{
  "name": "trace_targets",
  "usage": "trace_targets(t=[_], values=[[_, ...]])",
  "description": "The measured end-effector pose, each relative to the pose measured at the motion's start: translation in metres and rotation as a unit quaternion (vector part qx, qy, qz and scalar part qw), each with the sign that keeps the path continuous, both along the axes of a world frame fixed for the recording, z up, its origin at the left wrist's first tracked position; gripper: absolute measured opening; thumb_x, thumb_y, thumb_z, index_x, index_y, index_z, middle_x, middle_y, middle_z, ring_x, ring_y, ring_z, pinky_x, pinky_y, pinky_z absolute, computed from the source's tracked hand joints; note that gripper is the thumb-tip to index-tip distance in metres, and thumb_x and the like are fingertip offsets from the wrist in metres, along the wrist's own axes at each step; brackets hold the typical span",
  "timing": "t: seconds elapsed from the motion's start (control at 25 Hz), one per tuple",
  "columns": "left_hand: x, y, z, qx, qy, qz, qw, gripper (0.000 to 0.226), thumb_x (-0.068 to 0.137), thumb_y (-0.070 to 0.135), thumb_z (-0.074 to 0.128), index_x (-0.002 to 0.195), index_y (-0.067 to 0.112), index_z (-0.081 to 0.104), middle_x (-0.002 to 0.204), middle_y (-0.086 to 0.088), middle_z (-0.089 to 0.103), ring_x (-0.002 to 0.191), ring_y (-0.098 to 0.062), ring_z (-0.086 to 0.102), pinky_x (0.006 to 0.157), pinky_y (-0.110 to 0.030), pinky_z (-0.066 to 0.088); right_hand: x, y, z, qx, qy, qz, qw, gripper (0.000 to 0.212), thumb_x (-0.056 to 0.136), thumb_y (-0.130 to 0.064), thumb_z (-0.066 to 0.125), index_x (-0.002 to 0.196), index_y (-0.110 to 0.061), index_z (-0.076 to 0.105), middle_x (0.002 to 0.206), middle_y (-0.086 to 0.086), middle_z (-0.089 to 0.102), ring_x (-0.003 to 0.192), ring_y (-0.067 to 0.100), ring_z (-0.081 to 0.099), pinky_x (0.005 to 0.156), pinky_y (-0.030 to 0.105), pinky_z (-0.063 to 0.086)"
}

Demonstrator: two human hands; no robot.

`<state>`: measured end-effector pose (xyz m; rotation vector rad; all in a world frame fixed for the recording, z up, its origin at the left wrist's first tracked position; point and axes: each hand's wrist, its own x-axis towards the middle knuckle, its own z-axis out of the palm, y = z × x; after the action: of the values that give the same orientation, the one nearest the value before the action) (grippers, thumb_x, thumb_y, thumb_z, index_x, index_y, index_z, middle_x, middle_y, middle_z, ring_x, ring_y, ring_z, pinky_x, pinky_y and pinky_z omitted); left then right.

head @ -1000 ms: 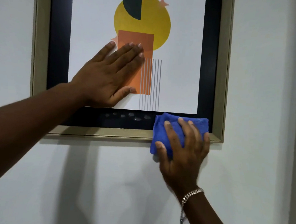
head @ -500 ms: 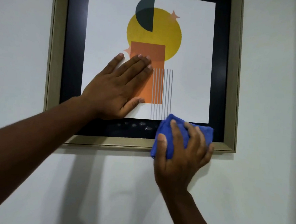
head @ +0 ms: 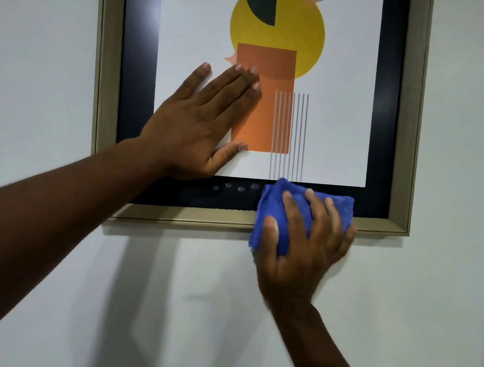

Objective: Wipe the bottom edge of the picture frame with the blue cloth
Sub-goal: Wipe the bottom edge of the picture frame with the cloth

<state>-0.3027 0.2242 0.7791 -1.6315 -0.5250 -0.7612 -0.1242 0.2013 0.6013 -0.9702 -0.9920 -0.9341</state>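
A picture frame (head: 405, 136) with a beige outer moulding and a black inner border hangs on the wall; its glass covers an abstract print of a yellow circle and an orange rectangle. My left hand (head: 202, 124) lies flat on the glass, fingers spread, holding nothing. My right hand (head: 302, 243) presses a bunched blue cloth (head: 276, 202) against the frame's bottom edge (head: 190, 215), right of its middle. The cloth covers the black border and the beige moulding there and hangs a little below them.
A plain white wall (head: 440, 309) surrounds the frame. Several small fingertip reflections (head: 235, 187) show on the black border left of the cloth. My left forearm (head: 48, 228) crosses the lower left of the view.
My right hand has closed tighter on the cloth, staying on the same stretch of bottom edge. My left hand stays flat on the glass. The view has shifted, so the frame sits further right.
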Motion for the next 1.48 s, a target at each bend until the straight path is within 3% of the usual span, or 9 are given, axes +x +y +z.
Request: trace_targets(t=[0.08, 0.2, 0.36, 0.56, 0.72, 0.88, 1.04, 1.28, 1.48], values=[[0.0, 0.001, 0.001, 0.0, 0.005, -0.003, 1.0, 0.077, 0.095, 0.057, 0.016, 0.155, 0.009, 0.006, 0.165, -0.014, 0.008, 0.153, -0.027, 0.005, 0.123, -0.054, 0.01, -0.025, 0.0, 0.007, -0.014, 0.012, 0.001, 1.0, 0.049, 0.097, -0.053, 0.04, 0.131, -0.023, 0.06, 0.141, 0.008, 0.055, 0.141, 0.029, 0.036, 0.12, 0.059, 0.013], [-0.007, 0.001, 0.002, -0.004, 0.015, -0.001, 1.0, 0.078, 0.095, 0.059, 0.016, 0.155, 0.009, 0.005, 0.165, -0.014, 0.007, 0.153, -0.027, 0.005, 0.124, -0.053, 0.009, -0.021, -0.001, -0.014, -0.014, -0.064, -0.014, 0.998, 0.046, 0.096, -0.051, 0.045, 0.129, -0.022, 0.06, 0.14, 0.009, 0.056, 0.14, 0.029, 0.037, 0.118, 0.062, 0.018], [-0.018, 0.004, 0.001, -0.007, 0.0, -0.003, 1.0, 0.078, 0.095, 0.06, 0.017, 0.155, 0.01, 0.005, 0.166, -0.012, 0.007, 0.153, -0.026, 0.004, 0.124, -0.052, 0.009, -0.052, 0.002, 0.012, -0.015, 0.089, -0.001, 0.996, 0.05, 0.094, -0.054, 0.043, 0.129, -0.024, 0.061, 0.139, 0.009, 0.056, 0.14, 0.03, 0.037, 0.117, 0.065, 0.016], [-0.024, 0.006, 0.007, -0.016, -0.048, -0.015, 0.999, 0.081, 0.094, 0.061, 0.018, 0.155, 0.01, 0.005, 0.166, -0.012, 0.006, 0.153, -0.026, 0.004, 0.124, -0.052, 0.008, -0.045, -0.003, -0.014, -0.035, -0.047, -0.023, 0.998, 0.049, 0.092, -0.056, 0.049, 0.129, -0.025, 0.061, 0.141, 0.01, 0.055, 0.141, 0.029, 0.037, 0.118, 0.063, 0.016], [-0.029, 0.007, 0.01, -0.036, -0.071, -0.02, 0.997, 0.082, 0.093, 0.06, 0.021, 0.155, 0.009, 0.003, 0.166, -0.013, 0.004, 0.153, -0.027, 0.002, 0.124, -0.053, 0.006, -0.081, 0.002, 0.012, -0.045, 0.071, 0.0, 0.996, 0.047, 0.092, -0.054, 0.047, 0.131, -0.029, 0.059, 0.143, 0.005, 0.053, 0.143, 0.029, 0.033, 0.12, 0.063, 0.01], [-0.029, 0.005, 0.009, -0.035, -0.067, -0.021, 0.997, 0.082, 0.093, 0.059, 0.022, 0.154, 0.007, 0.004, 0.165, -0.014, 0.005, 0.153, -0.028, 0.003, 0.124, -0.051, 0.005, -0.062, -0.003, -0.009, -0.054, -0.07, -0.018, 0.996, 0.046, 0.094, -0.053, 0.047, 0.127, -0.025, 0.063, 0.139, 0.009, 0.057, 0.138, 0.03, 0.041, 0.116, 0.065, 0.02], [-0.029, 0.004, 0.009, -0.039, -0.068, -0.011, 0.997, 0.082, 0.093, 0.059, 0.022, 0.154, 0.007, 0.002, 0.166, -0.014, 0.002, 0.153, -0.028, 0.0, 0.125, -0.051, 0.005, -0.065, -0.004, 0.004, -0.059, 0.044, 0.005, 0.997, 0.046, 0.094, -0.049, 0.045, 0.127, -0.022, 0.062, 0.136, 0.012, 0.057, 0.138, 0.031, 0.039, 0.116, 0.067, 0.017], [-0.027, 0.006, 0.014, -0.018, -0.047, -0.021, 0.999, 0.082, 0.093, 0.059, 0.02, 0.154, 0.007, 0.002, 0.165, -0.014, 0.003, 0.153, -0.027, 0.001, 0.125, -0.051, 0.006, -0.169, 0.003, 0.02, -0.094, -0.11, -0.003, 0.989, 0.039, 0.097, -0.055, 0.039, 0.123, -0.034, 0.058, 0.137, 0.005, 0.053, 0.138, 0.027, 0.039, 0.119, 0.062, 0.01], [-0.03, 0.01, 0.017, -0.017, -0.044, -0.022, 0.999, 0.084, 0.092, 0.062, 0.017, 0.154, 0.007, 0.001, 0.165, -0.015, 0.002, 0.153, -0.028, 0.001, 0.124, -0.052, 0.006, -0.132, 0.007, 0.007, -0.05, -0.17, -0.032, 0.984, 0.038, 0.092, -0.053, 0.05, 0.117, -0.03, 0.067, 0.122, 0.004, 0.067, 0.124, 0.025, 0.055, 0.116, 0.058, 0.023]])
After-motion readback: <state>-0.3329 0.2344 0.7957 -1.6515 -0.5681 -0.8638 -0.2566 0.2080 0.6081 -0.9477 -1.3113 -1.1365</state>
